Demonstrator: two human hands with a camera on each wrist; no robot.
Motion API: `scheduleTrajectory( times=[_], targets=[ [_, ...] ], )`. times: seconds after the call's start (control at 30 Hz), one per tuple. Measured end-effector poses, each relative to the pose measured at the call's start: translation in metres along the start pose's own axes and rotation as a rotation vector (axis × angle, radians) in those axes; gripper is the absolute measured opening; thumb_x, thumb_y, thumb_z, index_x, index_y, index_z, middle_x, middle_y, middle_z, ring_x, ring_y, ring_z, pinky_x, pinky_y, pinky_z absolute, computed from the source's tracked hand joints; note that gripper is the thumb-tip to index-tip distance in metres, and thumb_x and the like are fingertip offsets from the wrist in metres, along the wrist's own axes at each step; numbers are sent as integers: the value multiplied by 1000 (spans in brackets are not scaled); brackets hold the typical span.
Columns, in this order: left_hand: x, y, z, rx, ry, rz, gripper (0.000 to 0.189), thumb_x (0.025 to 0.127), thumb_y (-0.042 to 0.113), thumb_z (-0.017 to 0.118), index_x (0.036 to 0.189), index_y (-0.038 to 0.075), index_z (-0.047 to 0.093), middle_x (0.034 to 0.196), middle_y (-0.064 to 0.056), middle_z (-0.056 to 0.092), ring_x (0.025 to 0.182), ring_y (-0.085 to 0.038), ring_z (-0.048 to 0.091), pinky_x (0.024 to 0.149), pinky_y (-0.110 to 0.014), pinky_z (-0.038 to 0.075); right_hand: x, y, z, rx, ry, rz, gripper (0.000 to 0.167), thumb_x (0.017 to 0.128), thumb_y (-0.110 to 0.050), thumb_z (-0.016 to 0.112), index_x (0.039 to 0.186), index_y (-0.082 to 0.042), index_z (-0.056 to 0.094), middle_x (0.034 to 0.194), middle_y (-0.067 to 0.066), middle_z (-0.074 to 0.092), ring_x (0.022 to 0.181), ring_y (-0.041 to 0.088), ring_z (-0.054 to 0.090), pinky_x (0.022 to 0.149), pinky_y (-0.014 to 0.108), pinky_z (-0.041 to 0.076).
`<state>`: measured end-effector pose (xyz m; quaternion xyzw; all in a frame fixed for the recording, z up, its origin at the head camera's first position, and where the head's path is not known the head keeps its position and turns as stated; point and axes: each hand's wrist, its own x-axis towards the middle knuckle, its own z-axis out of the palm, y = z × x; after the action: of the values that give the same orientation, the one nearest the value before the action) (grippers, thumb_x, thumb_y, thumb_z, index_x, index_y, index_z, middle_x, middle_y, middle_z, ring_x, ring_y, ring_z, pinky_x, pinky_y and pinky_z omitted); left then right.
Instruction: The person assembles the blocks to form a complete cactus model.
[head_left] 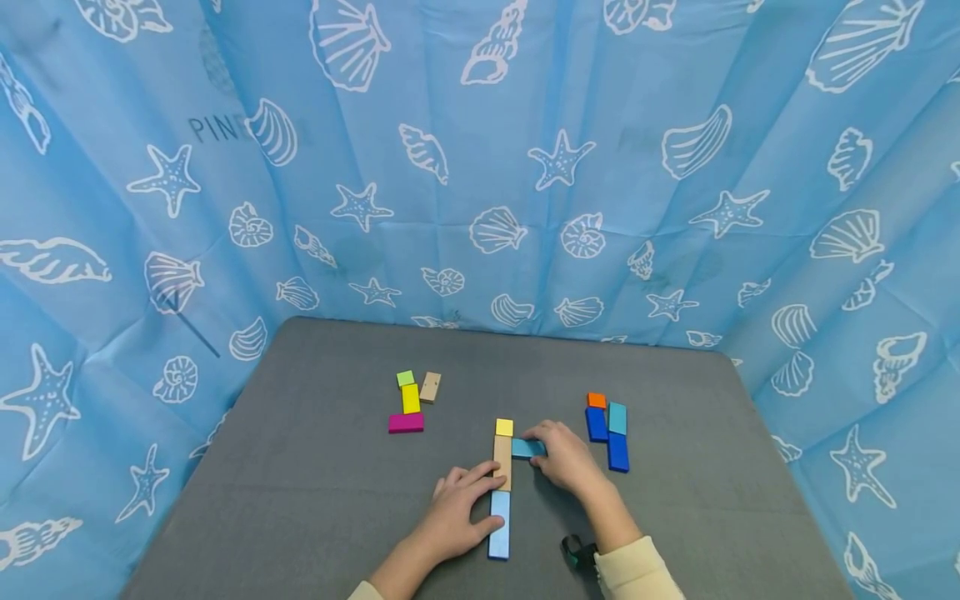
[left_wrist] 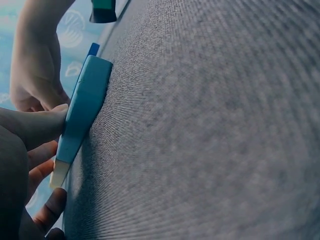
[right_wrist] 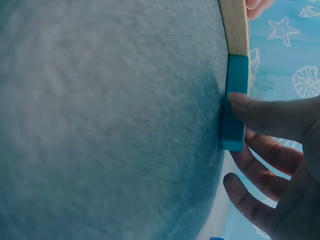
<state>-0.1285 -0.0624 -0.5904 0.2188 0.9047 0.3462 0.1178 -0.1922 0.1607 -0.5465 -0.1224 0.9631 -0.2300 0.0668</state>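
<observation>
In the head view, a yellow square block (head_left: 504, 427), a plain wooden block (head_left: 502, 457) and a light blue block (head_left: 499, 533) lie end to end in a column. My left hand (head_left: 453, 514) lies along the column's left side, fingertips touching the wooden block and thumb on the light blue one. From the right, my right hand (head_left: 567, 457) pinches a teal block (head_left: 525, 448) between thumb and fingers. That teal block (right_wrist: 236, 75) lies flat, its end meeting the wooden block (right_wrist: 236, 30) in the right wrist view.
Left of the column lie green (head_left: 405, 379), yellow (head_left: 411, 398), magenta (head_left: 406, 423) and wooden (head_left: 431, 387) blocks. To the right are an orange block (head_left: 596, 400), dark blue blocks (head_left: 618, 452) and another teal one (head_left: 617, 417). A black-and-green object (head_left: 576, 552) sits by the right forearm.
</observation>
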Motion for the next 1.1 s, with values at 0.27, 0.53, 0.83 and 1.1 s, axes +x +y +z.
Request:
scheduleTrajectory(
  times=[0.27,0.53,0.83,1.1],
  targets=[
    [1,1,0,7,3,9,54,93,46,68,144,31,57,157,14,42,119,-17,44,89,-40,36,-6,3,-13,42,42,9,36,86,-12,81,121,-14,73,126,7,66,119,30,59,101,54,48],
    [1,1,2,13,1,-6,55,92,46,69,144,32,57,156,16,42,119,-17,43,92,-42,37,-18,13,-32,112,106,41,41,87,-8,78,127,-13,69,133,10,64,125,35,58,102,57,46],
    [1,2,2,-8,11,-2,55,92,47,69,143,30,58,156,13,43,119,-18,44,89,-41,35,-35,46,-46,143,153,25,47,86,-4,78,131,-8,66,136,16,61,124,39,59,101,58,46],
    [0,3,1,-6,24,8,54,91,45,70,142,29,59,156,12,44,118,-18,44,88,-40,36,-51,70,-59,136,156,138,50,87,-7,78,134,-5,63,138,23,58,119,42,59,99,62,46]
  ],
)
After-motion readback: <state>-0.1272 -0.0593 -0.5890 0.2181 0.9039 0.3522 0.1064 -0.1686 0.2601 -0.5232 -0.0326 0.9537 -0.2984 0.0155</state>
